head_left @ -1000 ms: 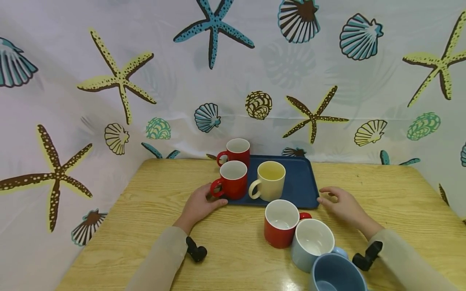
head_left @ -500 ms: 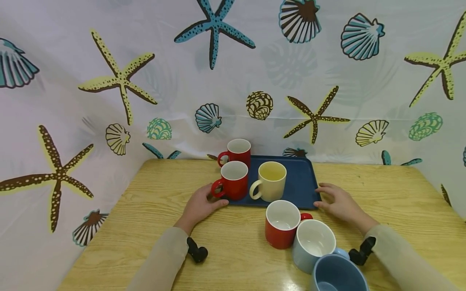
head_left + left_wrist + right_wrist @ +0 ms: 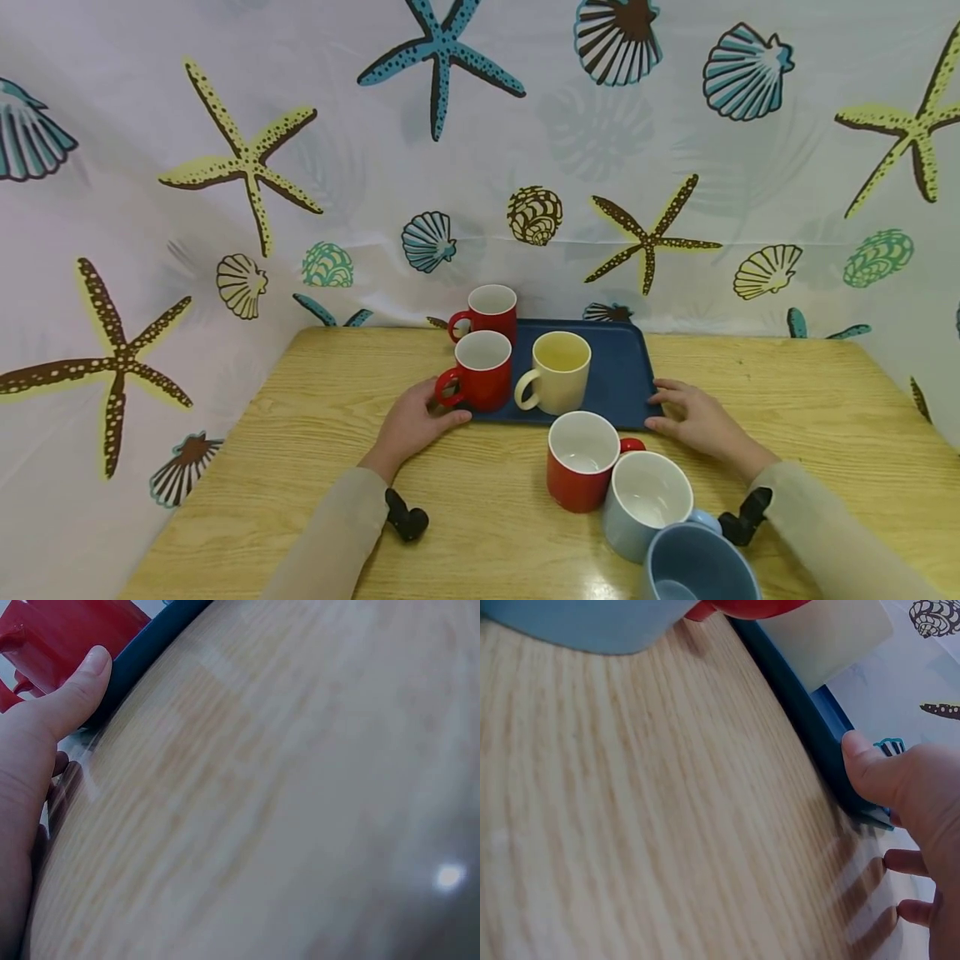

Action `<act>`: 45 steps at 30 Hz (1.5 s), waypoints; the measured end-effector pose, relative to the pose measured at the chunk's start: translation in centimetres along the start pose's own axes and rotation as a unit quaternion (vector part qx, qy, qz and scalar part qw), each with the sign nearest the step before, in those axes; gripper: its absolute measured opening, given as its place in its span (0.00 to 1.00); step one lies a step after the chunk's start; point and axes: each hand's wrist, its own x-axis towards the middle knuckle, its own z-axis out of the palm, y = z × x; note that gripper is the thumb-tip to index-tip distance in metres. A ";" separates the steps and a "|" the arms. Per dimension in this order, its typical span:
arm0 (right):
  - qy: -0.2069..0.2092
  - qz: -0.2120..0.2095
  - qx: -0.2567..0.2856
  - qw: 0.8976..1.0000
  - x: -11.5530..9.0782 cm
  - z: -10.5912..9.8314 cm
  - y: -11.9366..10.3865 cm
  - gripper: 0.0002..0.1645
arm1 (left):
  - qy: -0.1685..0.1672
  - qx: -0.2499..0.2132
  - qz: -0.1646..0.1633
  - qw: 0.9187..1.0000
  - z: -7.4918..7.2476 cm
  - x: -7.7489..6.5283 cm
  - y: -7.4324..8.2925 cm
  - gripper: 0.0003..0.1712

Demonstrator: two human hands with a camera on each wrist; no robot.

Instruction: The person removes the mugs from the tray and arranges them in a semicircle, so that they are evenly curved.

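Note:
A dark blue tray lies on the wooden table, bearing two red mugs, the back one and the front one, and a cream mug. My left hand grips its front left corner, beside the front red mug's handle; in the left wrist view the thumb lies along the rim. At the front right corner, my right hand pinches the edge. The right wrist view shows that thumb over the rim, with other fingers spread below.
In front of the tray, a red mug with white inside, a light blue mug and a darker blue mug stand in a slanting row on the table. A sea-patterned curtain hangs behind the table.
My right hand has moved left and reached the tray's right corner, where it now takes hold. The left hand, tray and mugs have stayed put.

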 end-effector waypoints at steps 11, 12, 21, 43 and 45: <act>-0.014 0.010 -0.012 1.000 0.1 -0.1 0.0 0.23 | -0.008 0.008 0.002 1.000 -0.1 0.1 0.0 0.31; -0.017 0.011 -0.015 1.000 0.2 -0.2 0.0 0.23 | -0.009 0.006 0.000 1.000 -0.2 0.1 0.0 0.31; -0.042 0.026 -0.036 0.998 0.6 -0.3 0.1 0.25 | -0.033 -0.036 -0.068 0.996 -1.1 0.2 0.7 0.41; -0.057 0.040 -0.043 0.997 0.8 -0.7 0.0 0.25 | -0.076 -0.240 -0.244 0.937 -4.7 0.3 4.4 0.43; -0.058 0.041 -0.042 0.997 0.8 -0.7 0.0 0.26 | -0.100 -0.276 -0.270 0.917 -5.1 0.5 4.7 0.46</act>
